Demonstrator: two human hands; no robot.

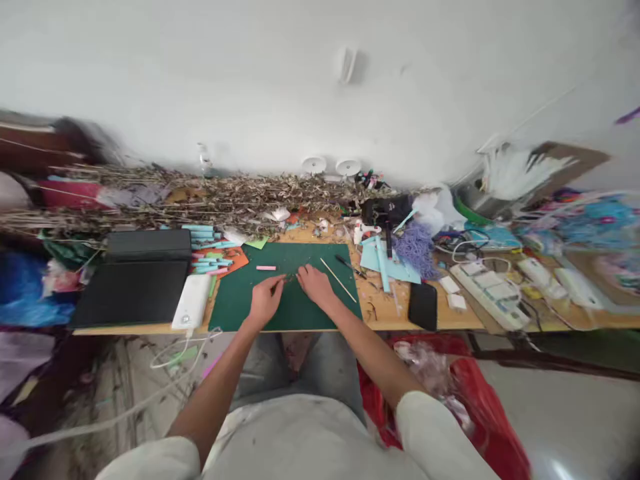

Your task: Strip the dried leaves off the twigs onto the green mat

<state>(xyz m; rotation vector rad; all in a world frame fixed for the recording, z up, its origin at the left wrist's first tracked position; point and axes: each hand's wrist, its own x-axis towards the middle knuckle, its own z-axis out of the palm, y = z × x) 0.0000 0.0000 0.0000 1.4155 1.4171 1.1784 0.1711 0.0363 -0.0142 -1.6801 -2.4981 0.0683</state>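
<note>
My left hand (265, 303) is over the green cutting mat (285, 253), its thumb and index finger pinched together. My right hand (315, 283) rests close by with its fingers curled down toward the mat. Between the fingertips of both hands lies something small, thin and dark, too small to name. Ahead of my left hand a short pink rolled-paper tube (266, 268) lies on the mat. To the right of my right hand are a thin wooden stick (339, 280) and a dark pen-like tool (351, 267).
Left of the mat are a black tablet case (145, 280), a white power bank (192, 301) and several blue paper rolls (203, 235). To the right lie a glue gun (364, 231), purple fringe (416, 248), a black phone (423, 306) and a power strip (490, 293). Dried stems (240, 197) line the back.
</note>
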